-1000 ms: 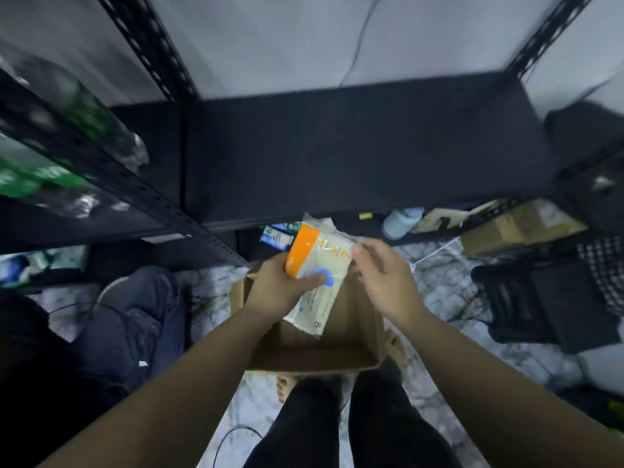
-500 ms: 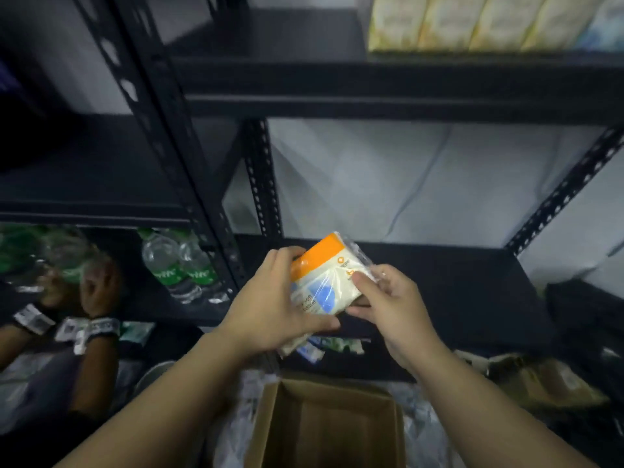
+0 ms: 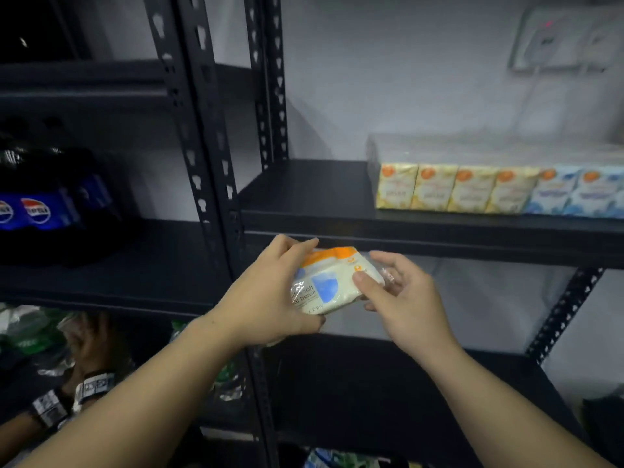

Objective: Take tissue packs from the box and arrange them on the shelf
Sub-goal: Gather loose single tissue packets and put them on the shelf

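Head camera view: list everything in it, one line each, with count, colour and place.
tissue pack: one, white with an orange band and a blue patch, held in both hands below the upper shelf's front edge.
boxed packs: a row of six faces in view, four yellow and two blue, on the upper shelf at right.
upper shelf: one, black, its left part bare.
cola bottles: dark with blue labels, count unclear, on the left rack.
green-labelled bottles: blurred, lower left.
another person's hand: one, with a wristband, lower left.
left hand: grips the pack's left end.
right hand: thumb on the pack's face.
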Motion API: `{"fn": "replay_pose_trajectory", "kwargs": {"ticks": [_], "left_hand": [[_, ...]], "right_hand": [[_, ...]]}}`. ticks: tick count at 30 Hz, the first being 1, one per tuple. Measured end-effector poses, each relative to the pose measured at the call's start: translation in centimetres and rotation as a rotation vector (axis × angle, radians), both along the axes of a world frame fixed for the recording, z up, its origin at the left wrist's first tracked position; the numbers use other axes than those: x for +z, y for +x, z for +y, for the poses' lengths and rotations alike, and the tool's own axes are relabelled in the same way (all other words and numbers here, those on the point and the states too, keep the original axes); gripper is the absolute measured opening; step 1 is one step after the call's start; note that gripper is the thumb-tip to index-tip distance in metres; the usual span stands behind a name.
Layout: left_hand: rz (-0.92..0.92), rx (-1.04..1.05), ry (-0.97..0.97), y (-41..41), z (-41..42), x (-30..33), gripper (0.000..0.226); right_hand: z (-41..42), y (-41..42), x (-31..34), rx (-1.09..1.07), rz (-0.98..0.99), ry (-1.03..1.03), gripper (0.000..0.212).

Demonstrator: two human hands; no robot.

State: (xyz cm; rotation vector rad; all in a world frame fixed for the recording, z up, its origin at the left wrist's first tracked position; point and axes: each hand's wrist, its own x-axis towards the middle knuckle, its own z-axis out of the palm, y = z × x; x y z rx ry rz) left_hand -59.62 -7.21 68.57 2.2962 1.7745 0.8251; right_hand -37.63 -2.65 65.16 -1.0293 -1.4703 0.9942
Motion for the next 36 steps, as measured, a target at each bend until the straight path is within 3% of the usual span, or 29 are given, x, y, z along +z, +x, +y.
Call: {"fn": "replay_pose_trajectory", "kwargs": {"ticks": [4,14,21,26,31,36], "left_hand": [[0.027,-0.087,0.032,-0.7,-0.6,3.7,0.089],[0.099,-0.178,0.116,-2.5,4.7,8.5,0.079],[0.288,-0.159,-0.028,-3.8,7.6,9.0,0.069],[0.476,0.001,-0.03,-3.0,7.4,8.4,0.068],[0.423,0.025,-0.074,-2.5,7.9,8.1,0.082],[0.402,0.024,-0.072,-2.3,8.7,8.5,0.069]], "right_hand": [[-0.6,0.7,2.1,0.063,-0.068,0.163,0.015],[2.8,0.3,5.9,-0.028,-0.138,0.273,0.034],[4.5,0.0,6.9,-0.117,-0.513,0.363,0.045],[4.4,-0.2,8.9,-0.166,-0.811,0.374,0.053],[4.7,-0.2,10.3,-0.204,-0.791,0.403,0.046],[5.3,0.7,12.7,-0.304,-0.825,0.516,0.037]]}}
